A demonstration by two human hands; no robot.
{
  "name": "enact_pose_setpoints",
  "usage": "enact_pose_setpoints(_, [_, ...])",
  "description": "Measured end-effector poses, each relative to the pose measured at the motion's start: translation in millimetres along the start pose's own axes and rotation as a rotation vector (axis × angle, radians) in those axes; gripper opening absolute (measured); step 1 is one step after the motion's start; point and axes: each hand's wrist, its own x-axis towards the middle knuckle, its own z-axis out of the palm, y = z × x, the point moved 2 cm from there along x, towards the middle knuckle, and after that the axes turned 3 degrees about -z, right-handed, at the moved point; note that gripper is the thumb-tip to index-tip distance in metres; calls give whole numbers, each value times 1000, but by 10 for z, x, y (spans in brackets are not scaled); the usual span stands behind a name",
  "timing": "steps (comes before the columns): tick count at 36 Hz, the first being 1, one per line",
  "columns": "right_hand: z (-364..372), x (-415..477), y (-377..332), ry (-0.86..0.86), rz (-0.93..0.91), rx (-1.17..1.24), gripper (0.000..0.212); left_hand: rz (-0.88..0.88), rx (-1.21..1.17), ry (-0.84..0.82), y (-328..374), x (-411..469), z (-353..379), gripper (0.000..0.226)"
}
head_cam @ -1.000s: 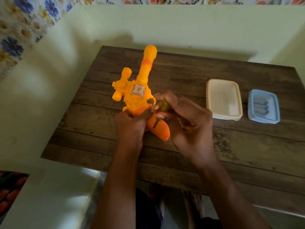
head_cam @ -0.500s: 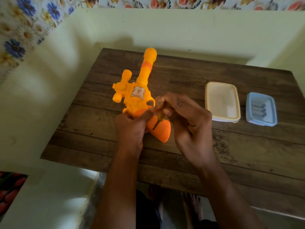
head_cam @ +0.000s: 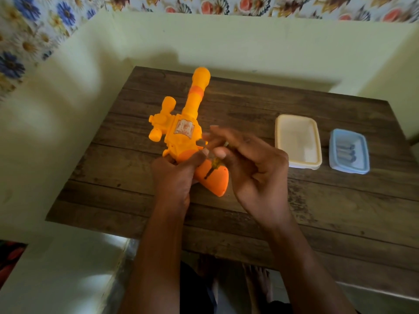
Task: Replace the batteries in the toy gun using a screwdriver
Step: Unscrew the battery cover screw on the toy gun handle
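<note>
**Screw being worked at the grip**

While the left hand (head_cam: 174, 175) clenched the toy gun (head_cam: 181, 141) at mid-desk (head_cam: 294, 211), the right hand (head_cam: 249, 168) pinched the screwdriver (head_cam: 212, 167), tip on the grip. Light, hard plastic, probably slippery; best held at the body. Cream tub (head_cam: 298, 141) and blue tub (head_cam: 349, 151) with batteries (head_cam: 345, 151) lay right; open room near the edge.

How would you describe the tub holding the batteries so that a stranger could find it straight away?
Start at the wooden table and look along its right side, past the toy gun. Two small rectangular tubs sit side by side there. The one you want is the blue tub, nearest the table's right edge, with dark batteries lying inside; its neighbour, the cream tub, is larger and looks empty.
</note>
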Motion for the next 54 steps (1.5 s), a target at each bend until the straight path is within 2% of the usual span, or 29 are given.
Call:
enact_pose_setpoints(4, [70, 4, -33, 26, -55, -89, 30, 17, -6, -7, 28, -23, 11, 61])
enact_pose_setpoints(7, [81, 1, -9, 78, -54, -105, 37, 14, -1, -27, 46, -34, 25, 57])
enact_pose_setpoints(10, [91, -32, -2, 97, -57, -89, 34, 11, 5, -17, 50, -49, 15, 47])
enact_pose_setpoints(15, [121, -60, -60, 40, -43, -80, 39, 32, -12, 0, 40, -42, 12, 54])
enact_pose_setpoints(17, [129, -46, -78, 39, -54, -102, 28, 48, -22, -5, 63, -60, 18, 56])
enact_pose_setpoints(19, [120, -31, -74, 101, -59, -152, 20, 48, -9, -23, 69, -80, 24, 48])
enact_pose_setpoints(21, [93, -24, -54, 154, -51, -167, 18, 35, 6, -34, 67, -80, 31, 23])
enact_pose_setpoints(22, [80, -22, -49, 154, -50, -161, 19, 23, 7, -21, 67, -76, 31, 18])
enact_pose_setpoints(27, [43, -15, -83, 45, -21, -101, 32, 15, 6, 9, 67, -55, 15, 40])
enact_pose_setpoints(32, [63, -13, -118, 88, -14, -119, 24, 41, 5, -16, 115, -103, 36, 56])
enact_pose_setpoints(33, [68, -11, -115, 97, -24, -124, 25, 45, 6, -27, 117, -108, 37, 54])
enact_pose_setpoints(36, [87, -19, -120, 90, -58, -105, 36, 40, 8, -29, 91, -91, 21, 22])
enact_pose_setpoints(39, [77, -31, -143, 39, -56, -86, 43, 32, 12, -15, 67, -67, 4, 21])
enact_pose_setpoints(42, [65, -38, -163, 34, -68, -150, 31, 50, 18, -26, 64, -65, 0, 12])
enact_pose_setpoints(43, [68, -32, -162, 53, -70, -165, 28, 58, 23, -32, 74, -76, 10, 13])
enact_pose_setpoints(46, [79, -18, -135, 103, -94, -191, 27, 52, 3, -39, 101, -92, 37, 43])
enact_pose_setpoints(49, [64, -30, -119, 44, -92, -156, 37, 9, -15, -14, 87, -60, 33, 35])
enact_pose_setpoints(51, [45, -34, -130, 14, -71, -126, 39, 12, -14, -15, 88, -58, 39, 54])
enact_pose_setpoints(52, [46, -31, -136, 9, -68, -121, 35, 17, -5, -16, 93, -60, 42, 65])
enact_pose_setpoints(54, [51, -25, -143, 33, -60, -129, 23, 22, 12, -21, 112, -84, 42, 67])
